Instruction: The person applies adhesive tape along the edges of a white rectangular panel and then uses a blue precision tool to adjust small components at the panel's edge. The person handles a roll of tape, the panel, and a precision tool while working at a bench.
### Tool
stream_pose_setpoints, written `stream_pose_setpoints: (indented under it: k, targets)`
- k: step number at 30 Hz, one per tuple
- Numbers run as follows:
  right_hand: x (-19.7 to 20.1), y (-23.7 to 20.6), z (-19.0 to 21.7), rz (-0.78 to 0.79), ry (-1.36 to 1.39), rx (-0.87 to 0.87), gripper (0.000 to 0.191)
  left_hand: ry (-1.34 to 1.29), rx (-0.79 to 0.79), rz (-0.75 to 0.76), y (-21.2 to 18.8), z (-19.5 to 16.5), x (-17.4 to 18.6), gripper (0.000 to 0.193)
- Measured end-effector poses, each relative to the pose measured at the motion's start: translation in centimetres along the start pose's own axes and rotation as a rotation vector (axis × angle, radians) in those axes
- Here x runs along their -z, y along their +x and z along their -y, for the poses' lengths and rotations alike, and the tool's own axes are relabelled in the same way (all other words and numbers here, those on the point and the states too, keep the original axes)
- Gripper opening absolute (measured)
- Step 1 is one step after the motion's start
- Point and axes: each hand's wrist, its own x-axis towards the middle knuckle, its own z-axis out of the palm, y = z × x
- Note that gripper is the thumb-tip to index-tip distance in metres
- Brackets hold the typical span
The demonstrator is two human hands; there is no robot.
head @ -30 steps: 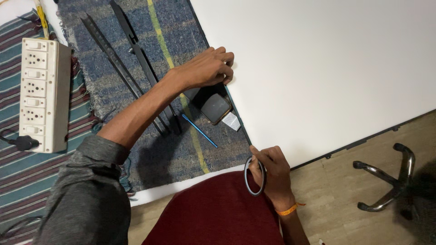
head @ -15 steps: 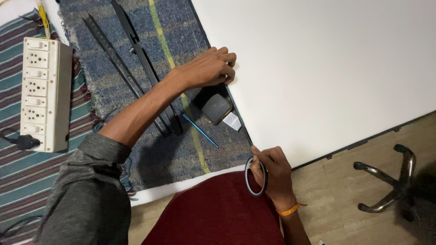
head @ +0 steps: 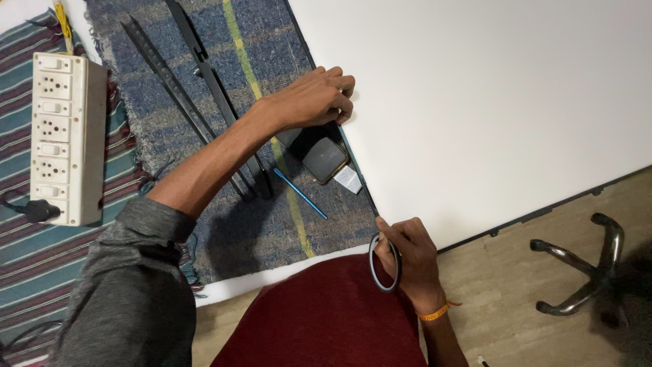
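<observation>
My left hand [head: 309, 100] reaches out in a grey sleeve and curls its fingers over the left edge of a large white panel [head: 489, 102]. Just below that hand a dark phone [head: 324, 156] lies on the blue woven rug [head: 272, 61]. My right hand [head: 407, 255], with an orange wristband, holds a dark ring of tape [head: 384, 264] at the panel's near corner. A thin dark strip [head: 360, 180] runs along the panel's edge between the two hands.
Two long black strips [head: 197, 102] and a blue pen [head: 300, 193] lie on the rug. A small white tag [head: 348, 179] sits beside the phone. A white power strip [head: 64, 139] rests on striped cloth at the left. A chair base [head: 584, 272] stands on the floor at the right.
</observation>
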Motion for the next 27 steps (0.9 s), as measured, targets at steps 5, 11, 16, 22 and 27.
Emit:
stream_pose_setpoints:
  k: [5, 11, 16, 22, 27]
  targets:
    - [-0.3, -0.3, -0.4, 0.039, -0.041, -0.009, 0.058, 0.007, 0.000, 0.004, 0.1, 0.2, -0.3, 0.011]
    - [0.0, -0.3, -0.3, 0.059, 0.037, -0.045, 0.053, 0.005, -0.001, -0.011, 0.1, 0.0, -0.1, 0.012]
    - [0.0, 0.1, -0.1, 0.027, 0.006, -0.022, 0.053, 0.033, 0.005, 0.038, 0.4, -0.8, 0.1, 0.021]
    - [0.1, 0.4, 0.1, 0.016, 0.008, -0.022, 0.055, 0.081, -0.124, 0.019, 1.1, -3.7, -0.8, 0.028]
    - [0.0, 0.4, 0.1, 0.008, -0.006, 0.012, 0.064, 0.002, -0.215, 0.125, 1.3, -7.3, -1.1, 0.027]
